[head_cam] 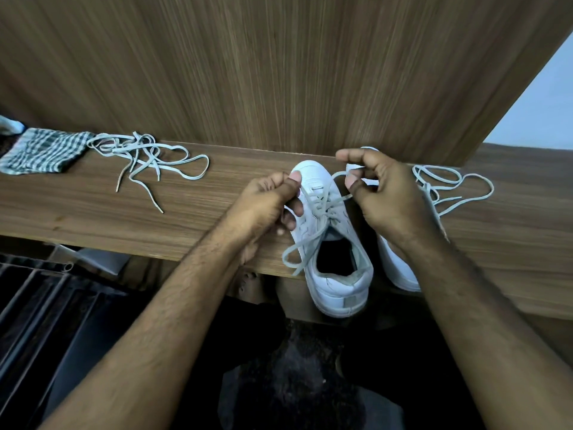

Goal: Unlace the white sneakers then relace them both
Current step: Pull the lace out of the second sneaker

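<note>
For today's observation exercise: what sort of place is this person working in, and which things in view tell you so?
Probably a room in a home, though that is a guess. The sneaker sits on a wood-grain shelf backed by a matching wooden panel, with a folded checked cloth and a loose lace lying on it.

Single head camera on me, facing forward and down, close over the wooden shelf (pixel 93 209) at arm's reach.
</note>
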The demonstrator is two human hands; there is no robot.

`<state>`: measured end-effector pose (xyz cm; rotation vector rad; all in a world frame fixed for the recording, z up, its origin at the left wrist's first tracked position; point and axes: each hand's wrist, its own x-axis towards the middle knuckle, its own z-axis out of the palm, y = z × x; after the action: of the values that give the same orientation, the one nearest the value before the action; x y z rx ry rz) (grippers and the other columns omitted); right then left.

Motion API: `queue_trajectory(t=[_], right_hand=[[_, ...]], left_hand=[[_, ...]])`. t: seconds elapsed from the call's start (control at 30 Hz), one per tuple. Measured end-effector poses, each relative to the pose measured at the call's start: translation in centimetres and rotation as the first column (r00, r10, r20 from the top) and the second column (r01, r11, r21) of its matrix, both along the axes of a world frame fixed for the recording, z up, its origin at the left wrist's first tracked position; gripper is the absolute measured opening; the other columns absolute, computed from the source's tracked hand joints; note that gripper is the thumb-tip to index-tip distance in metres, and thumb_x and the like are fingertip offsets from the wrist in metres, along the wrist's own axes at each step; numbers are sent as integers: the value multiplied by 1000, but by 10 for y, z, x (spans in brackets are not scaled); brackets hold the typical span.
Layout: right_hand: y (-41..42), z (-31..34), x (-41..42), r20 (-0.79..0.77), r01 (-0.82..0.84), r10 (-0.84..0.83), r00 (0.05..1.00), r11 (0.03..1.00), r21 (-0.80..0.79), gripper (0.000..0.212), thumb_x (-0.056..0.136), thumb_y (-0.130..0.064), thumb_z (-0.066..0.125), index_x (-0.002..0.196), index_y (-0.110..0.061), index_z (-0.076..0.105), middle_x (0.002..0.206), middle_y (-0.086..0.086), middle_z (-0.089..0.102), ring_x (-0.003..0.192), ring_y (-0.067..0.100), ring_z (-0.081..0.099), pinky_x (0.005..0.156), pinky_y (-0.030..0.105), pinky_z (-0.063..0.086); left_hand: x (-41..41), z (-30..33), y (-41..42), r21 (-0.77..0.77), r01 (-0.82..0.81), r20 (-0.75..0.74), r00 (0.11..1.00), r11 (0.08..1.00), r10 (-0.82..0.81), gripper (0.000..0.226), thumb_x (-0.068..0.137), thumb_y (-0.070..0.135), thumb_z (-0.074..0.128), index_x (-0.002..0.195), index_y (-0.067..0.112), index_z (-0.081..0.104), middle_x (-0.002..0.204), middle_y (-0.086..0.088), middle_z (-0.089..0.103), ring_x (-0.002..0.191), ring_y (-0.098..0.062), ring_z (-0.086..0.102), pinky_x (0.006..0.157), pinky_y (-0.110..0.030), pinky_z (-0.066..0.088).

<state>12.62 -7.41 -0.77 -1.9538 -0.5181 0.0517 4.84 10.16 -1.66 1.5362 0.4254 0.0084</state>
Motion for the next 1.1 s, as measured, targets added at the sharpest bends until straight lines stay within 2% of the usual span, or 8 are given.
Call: queue_trajectory(t=[0.3, 0.43, 0.53, 0.67, 0.73, 0.83, 1.0, 1.1], right_hand=[[1, -15, 0, 70, -209, 236, 969, 939, -274, 8, 93, -20, 70, 99, -22, 66, 89, -11, 63, 73, -1, 57, 73, 16, 44], [-9, -11, 1, -95, -347, 334, 938, 905, -247, 24, 86, -18, 80, 101, -21, 61, 86, -6, 64, 72, 1, 56, 72, 18, 49], [-14, -9, 2, -127, -373, 350, 928, 879, -298, 31, 82, -11, 83, 101, -24, 62, 88, -5, 64, 73, 2, 57, 72, 19, 49], [-15, -8, 4, -137, -352, 327, 935, 900, -258, 31, 80, -8, 82, 96, -27, 63, 88, -1, 67, 71, 8, 61, 74, 24, 53], [-14, -8, 4, -125, -340, 318, 940, 901, -270, 29, 79, -8, 81, 95, -26, 65, 87, 0, 68, 69, 6, 60, 71, 21, 53], [-12, -7, 2, -106, -322, 304, 947, 896, -305, 27, 78, -8, 78, 95, -26, 68, 86, -2, 68, 65, 0, 58, 66, 13, 49], [-12, -6, 1, -100, -313, 296, 950, 897, -313, 24, 78, -7, 76, 93, -24, 69, 84, -2, 68, 59, -5, 54, 63, 9, 45], [-13, -4, 1, -90, -298, 285, 954, 904, -307, 24, 78, -6, 74, 93, -25, 70, 81, -5, 68, 58, -5, 55, 63, 9, 44]], left_hand=[[4, -3, 3, 55, -354, 87, 933, 934, 349, 38, 102, 22, 61, 66, 19, 50, 55, 6, 51, 55, -9, 44, 53, -16, 38], [7, 1, 1, -499, -296, -33, 946, 815, 323, 14, 109, 22, 43, 97, 22, 49, 65, -1, 65, 64, -18, 69, 69, -39, 58], [6, 6, 6, -625, -241, -16, 955, 742, 296, 19, 110, 25, 40, 91, 24, 43, 57, 4, 45, 35, -5, 41, 35, -20, 44], [4, 1, 20, 191, -228, 137, 969, 955, 204, 16, 103, 19, 54, 89, 25, 55, 64, 7, 52, 43, -7, 37, 40, -18, 30], [0, -7, 24, 660, 41, 33, 996, 750, -83, 12, 96, 31, 68, 87, 23, 68, 67, 10, 58, 53, -5, 44, 51, -24, 37], [-4, -18, 14, 596, 355, -141, 929, 720, -342, 22, 95, 25, 69, 80, 9, 71, 57, 14, 52, 50, -1, 39, 55, -23, 33], [-1, 0, 2, 197, 201, -47, 980, 960, -195, 32, 105, 34, 53, 83, 13, 63, 77, -3, 65, 44, -2, 39, 39, -15, 27], [-9, 8, 3, 278, 349, -139, 937, 895, -322, 30, 100, 34, 62, 89, 6, 65, 69, -5, 68, 38, -2, 38, 37, -11, 26]])
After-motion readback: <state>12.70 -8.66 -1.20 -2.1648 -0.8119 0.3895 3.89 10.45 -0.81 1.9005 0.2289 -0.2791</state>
